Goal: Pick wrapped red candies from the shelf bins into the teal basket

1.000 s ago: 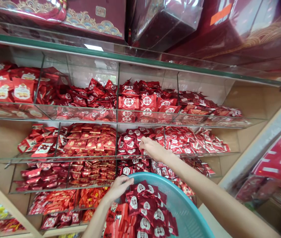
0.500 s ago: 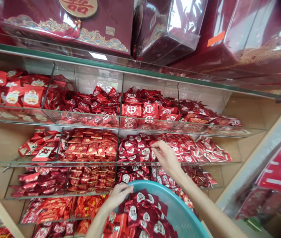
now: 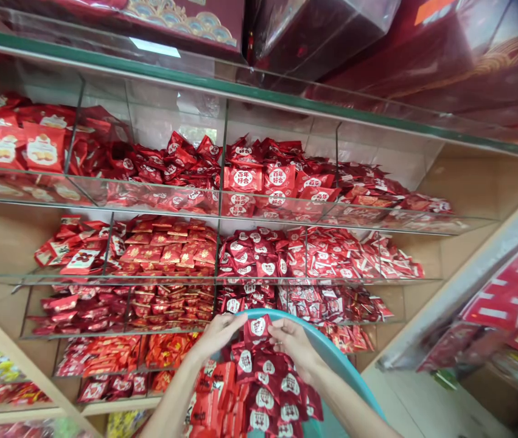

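A teal plastic basket (image 3: 332, 347) sits low in front of me. Dark red snack packets (image 3: 265, 398) with white labels lie in it, beside brighter red packets (image 3: 215, 392). My left hand (image 3: 222, 334) grips the basket's rim on the left, thumb on top; its other fingers are mostly hidden. Inside the rim, my right hand (image 3: 294, 344) pinches the edge of a dark red packet (image 3: 257, 327) above the pile. Behind the basket, similar dark red packets (image 3: 252, 255) fill a middle shelf compartment.
Glass shelves (image 3: 158, 278) with upright dividers hold several heaps of red packets. Large maroon gift boxes (image 3: 322, 36) stand on the top shelf, above a green glass edge. At right are a wooden side panel (image 3: 473, 267) and red hanging goods (image 3: 509, 292).
My right hand has come down from the middle shelf into the basket and now holds a packet there. My left hand remains at the rim. The view has tilted downward.
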Tool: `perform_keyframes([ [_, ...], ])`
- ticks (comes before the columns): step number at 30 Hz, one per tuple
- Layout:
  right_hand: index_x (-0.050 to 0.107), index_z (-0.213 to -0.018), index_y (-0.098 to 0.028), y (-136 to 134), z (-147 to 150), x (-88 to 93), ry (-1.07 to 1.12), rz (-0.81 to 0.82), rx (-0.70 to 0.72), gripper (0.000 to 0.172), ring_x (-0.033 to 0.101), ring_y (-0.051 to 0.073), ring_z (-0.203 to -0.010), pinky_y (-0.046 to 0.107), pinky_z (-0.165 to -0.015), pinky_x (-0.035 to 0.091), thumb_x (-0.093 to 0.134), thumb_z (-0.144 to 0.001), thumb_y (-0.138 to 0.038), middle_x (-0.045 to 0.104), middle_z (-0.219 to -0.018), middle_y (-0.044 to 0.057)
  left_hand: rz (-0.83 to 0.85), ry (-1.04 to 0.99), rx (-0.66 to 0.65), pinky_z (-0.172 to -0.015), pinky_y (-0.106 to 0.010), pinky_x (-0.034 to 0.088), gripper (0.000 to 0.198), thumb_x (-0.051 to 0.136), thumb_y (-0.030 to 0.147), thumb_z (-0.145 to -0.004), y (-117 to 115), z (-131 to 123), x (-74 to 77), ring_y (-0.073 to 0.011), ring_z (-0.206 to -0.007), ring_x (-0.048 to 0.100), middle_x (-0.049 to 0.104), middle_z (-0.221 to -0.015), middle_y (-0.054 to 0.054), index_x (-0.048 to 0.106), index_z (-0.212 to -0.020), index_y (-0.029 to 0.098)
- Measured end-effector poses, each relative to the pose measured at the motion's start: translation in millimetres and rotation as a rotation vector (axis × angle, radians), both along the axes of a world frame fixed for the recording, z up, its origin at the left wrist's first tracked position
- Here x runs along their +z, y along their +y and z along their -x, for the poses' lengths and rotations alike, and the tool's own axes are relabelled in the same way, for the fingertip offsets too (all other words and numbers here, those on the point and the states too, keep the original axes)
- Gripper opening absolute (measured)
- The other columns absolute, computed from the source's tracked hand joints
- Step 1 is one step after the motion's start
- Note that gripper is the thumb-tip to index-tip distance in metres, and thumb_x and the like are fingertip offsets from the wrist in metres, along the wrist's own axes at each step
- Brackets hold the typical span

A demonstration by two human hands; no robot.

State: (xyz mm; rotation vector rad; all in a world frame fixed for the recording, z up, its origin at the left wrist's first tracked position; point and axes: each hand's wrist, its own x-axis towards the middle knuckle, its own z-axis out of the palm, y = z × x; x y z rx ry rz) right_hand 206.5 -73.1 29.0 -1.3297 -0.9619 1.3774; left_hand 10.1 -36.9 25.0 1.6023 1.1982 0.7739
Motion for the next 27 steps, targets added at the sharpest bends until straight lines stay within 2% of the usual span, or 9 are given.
perform_keyframes([
  [4, 0.055, -0.069, -0.016, 0, 3, -7.7, -0.023, -0.010, 0.027, 0.029, 0.049, 0.009, -0.052, 0.020, -0.050, 0.036, 0.070, -0.060, -0.040, 0.055, -0.055, -0.003, -0.087, -0.050, -0.084, -0.069, -0.023, 0.039, 0.039, 0.056, 0.053, -0.069, 4, 0, -3.4, -0.0155, -0.074, 0.054, 0.063, -0.075, -0.002, 0.065, -0.070, 0.014],
  [8, 0.055, -0.071, -0.016, -1, 7, -10.8, -0.125, -0.021, 0.050, 0.032, 0.034, 0.005, -0.041, 0.019, -0.041, 0.024, 0.068, -0.062, -0.044, 0.046, -0.049, -0.007, -0.104, -0.058, -0.102, -0.072, -0.023, 0.039, 0.035, 0.061, 0.048, -0.067, 8, -1, -7.5, -0.0153, -0.076, 0.054, 0.063, -0.078, -0.003, 0.062, -0.064, 0.013],
  [10, 0.056, -0.072, -0.016, -1, 7, -11.0, -0.153, -0.083, 0.072, 0.033, 0.030, 0.005, -0.042, 0.020, -0.042, 0.022, 0.066, -0.063, -0.047, 0.048, -0.052, -0.006, -0.117, -0.051, -0.112, -0.072, -0.023, 0.039, 0.034, 0.063, 0.047, -0.066, 8, -1, -7.2, -0.0152, -0.075, 0.054, 0.063, -0.078, -0.003, 0.061, -0.060, 0.013],
  [13, 0.058, -0.064, -0.015, 0, 6, -10.2, -0.190, -0.166, 0.087, 0.035, 0.032, 0.006, -0.047, 0.021, -0.045, 0.025, 0.063, -0.066, -0.049, 0.048, -0.055, -0.004, -0.125, -0.038, -0.125, -0.074, -0.024, 0.039, 0.032, 0.063, 0.045, -0.065, 7, -2, -3.2, -0.0153, -0.077, 0.055, 0.063, -0.079, -0.004, 0.062, -0.059, 0.014],
  [19, 0.057, -0.059, -0.015, -1, 4, -5.6, -0.111, -0.079, 0.056, 0.033, 0.024, 0.005, -0.043, 0.022, -0.044, 0.019, 0.064, -0.064, -0.047, 0.037, -0.044, -0.007, -0.064, -0.054, -0.090, -0.077, -0.026, 0.040, 0.033, 0.061, 0.047, -0.065, 4, -1, 2.8, -0.0170, -0.081, 0.056, 0.064, -0.087, -0.005, 0.065, -0.060, 0.014],
  [27, 0.062, -0.063, -0.014, 1, 2, 1.8, 0.001, -0.016, 0.067, 0.031, 0.032, 0.005, -0.042, 0.020, -0.043, 0.022, 0.070, -0.059, -0.043, 0.044, -0.045, -0.006, -0.024, -0.136, -0.094, -0.076, -0.026, 0.040, 0.034, 0.061, 0.047, -0.065, 8, 0, -1.2, -0.0163, -0.079, 0.055, 0.063, -0.084, -0.005, 0.063, -0.059, 0.013],
])
